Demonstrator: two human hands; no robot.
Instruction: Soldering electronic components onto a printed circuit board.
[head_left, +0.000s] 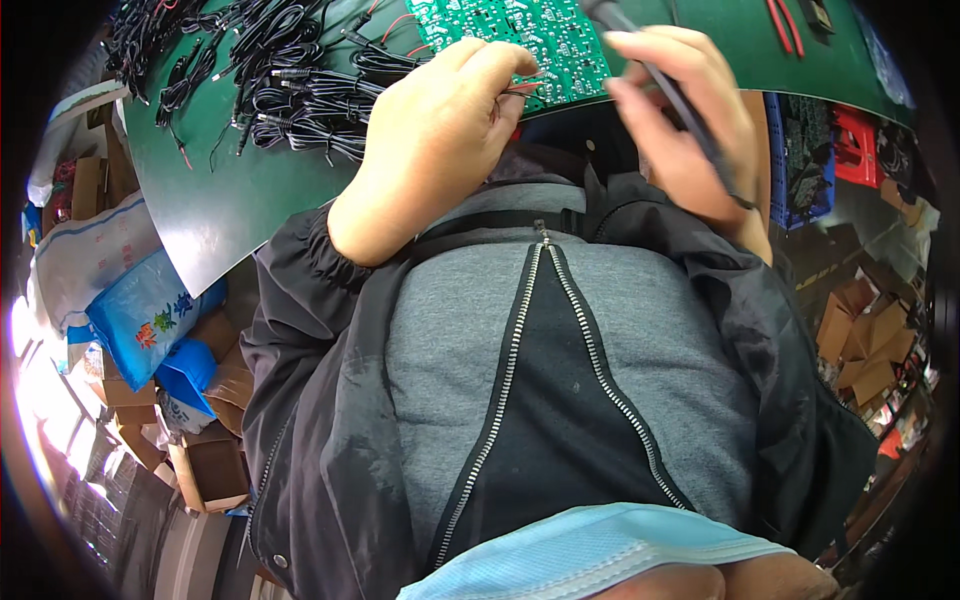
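Observation:
A green circuit board panel (575,60), crowded with small parts, lies at the table's near edge. Over its left part is my left hand (440,130), back up, its thumb and forefinger pinched on thin wires (522,88), red and dark. What they join is hidden by the fingers. To the right of the panel, my right hand (700,130) grips a soldering iron (690,115) with a dark handle, slanting up and left. Its tip end does not show clearly. Bundles of black cables (300,105) with plug ends lie left of my left hand.
Red-handled pliers (785,25) lie on the green table (225,215) at the far right. Below stand a blue crate (805,170), a red crate (855,145) and cardboard boxes (865,330). At left are a blue bag (145,320) and more boxes (210,465).

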